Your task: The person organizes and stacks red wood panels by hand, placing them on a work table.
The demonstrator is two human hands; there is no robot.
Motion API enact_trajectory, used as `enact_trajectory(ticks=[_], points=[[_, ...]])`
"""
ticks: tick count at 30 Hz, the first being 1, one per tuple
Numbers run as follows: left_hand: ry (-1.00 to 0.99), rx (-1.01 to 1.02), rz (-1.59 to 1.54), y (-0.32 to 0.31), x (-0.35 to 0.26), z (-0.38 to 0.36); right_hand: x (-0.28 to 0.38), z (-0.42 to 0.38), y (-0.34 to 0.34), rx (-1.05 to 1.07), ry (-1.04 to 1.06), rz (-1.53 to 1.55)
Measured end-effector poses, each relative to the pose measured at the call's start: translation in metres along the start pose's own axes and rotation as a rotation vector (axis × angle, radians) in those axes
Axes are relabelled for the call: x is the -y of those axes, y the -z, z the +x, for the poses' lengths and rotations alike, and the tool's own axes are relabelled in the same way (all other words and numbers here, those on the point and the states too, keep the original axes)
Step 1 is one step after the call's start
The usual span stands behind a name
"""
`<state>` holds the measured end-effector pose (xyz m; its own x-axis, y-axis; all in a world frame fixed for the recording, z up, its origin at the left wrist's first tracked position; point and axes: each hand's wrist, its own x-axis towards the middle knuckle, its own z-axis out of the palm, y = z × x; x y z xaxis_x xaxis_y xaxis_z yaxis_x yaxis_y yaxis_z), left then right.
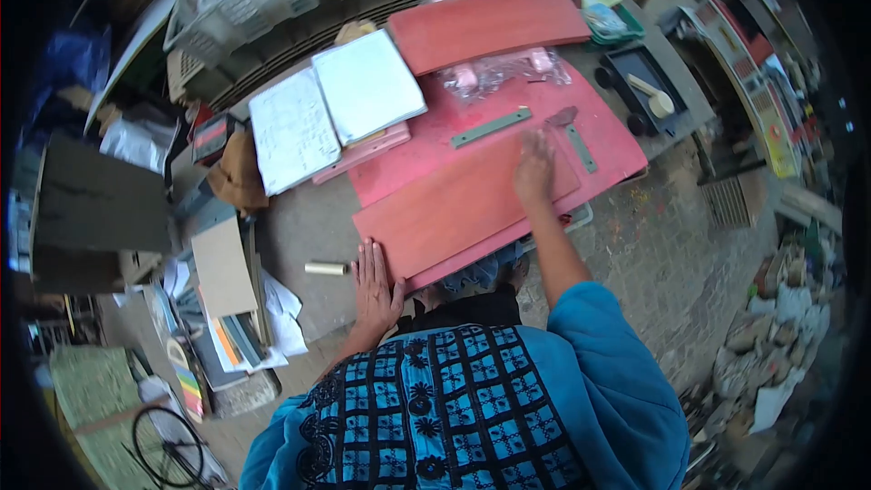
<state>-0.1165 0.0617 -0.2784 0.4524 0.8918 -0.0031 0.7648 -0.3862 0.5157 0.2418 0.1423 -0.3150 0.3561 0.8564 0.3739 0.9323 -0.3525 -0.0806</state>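
Clutter crowds a grey workshop tabletop (295,222), where white paper sheets (295,127), the left one bearing handwriting, spread near the far left corner. A long, flat red board (490,25) lies along the far edge over crumpled clear plastic wrap (508,70), with a green plastic basket (617,24) beside it at the far right corner. Toward the right edge sits a black rectangular tray (628,64) holding a cream-coloured roll (660,105). On a glossy pink sheet (617,138) rest two narrow grey-green strips, one (491,127) just beyond the work and another (579,148) close to its right end, near a dark red scrap (562,115). A short cream tube (327,268) lies just beside the left hand (374,289), which is laid flat, palm down, fingers extended and pointing toward the far edge, at the near left corner of the work. The right hand (535,165), slightly blurred below a bent arm in a blue sleeve (599,327), presses palm down near the right end; whether it grips anything cannot be told. Beneath it, a rectangular coral-red panel (454,209) lies flat along the near edge of the tabletop, its matte face paler and more orange through the middle.
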Motion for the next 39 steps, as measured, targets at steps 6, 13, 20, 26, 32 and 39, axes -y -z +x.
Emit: enact_trajectory(ticks=[6,13,20,26,32,39], points=[[0.068,0.015,-0.054,0.0,0.005,-0.02,0.179,-0.095,0.037,0.346,0.473,0.705],[0.078,0.011,0.14,-0.004,0.016,-0.016,0.059,-0.026,0.024,0.192,0.144,0.287],[0.09,0.021,0.124,-0.003,0.015,-0.016,0.2,-0.084,0.031,0.29,0.601,0.558],[0.074,0.041,0.15,-0.01,0.022,-0.019,0.206,-0.122,0.051,0.471,0.765,0.775],[0.077,-0.013,0.137,-0.001,0.016,-0.019,0.239,-0.078,0.038,0.396,0.71,0.672],[0.077,-0.055,0.129,-0.006,0.02,-0.021,0.219,-0.093,0.043,0.418,0.774,0.678]])
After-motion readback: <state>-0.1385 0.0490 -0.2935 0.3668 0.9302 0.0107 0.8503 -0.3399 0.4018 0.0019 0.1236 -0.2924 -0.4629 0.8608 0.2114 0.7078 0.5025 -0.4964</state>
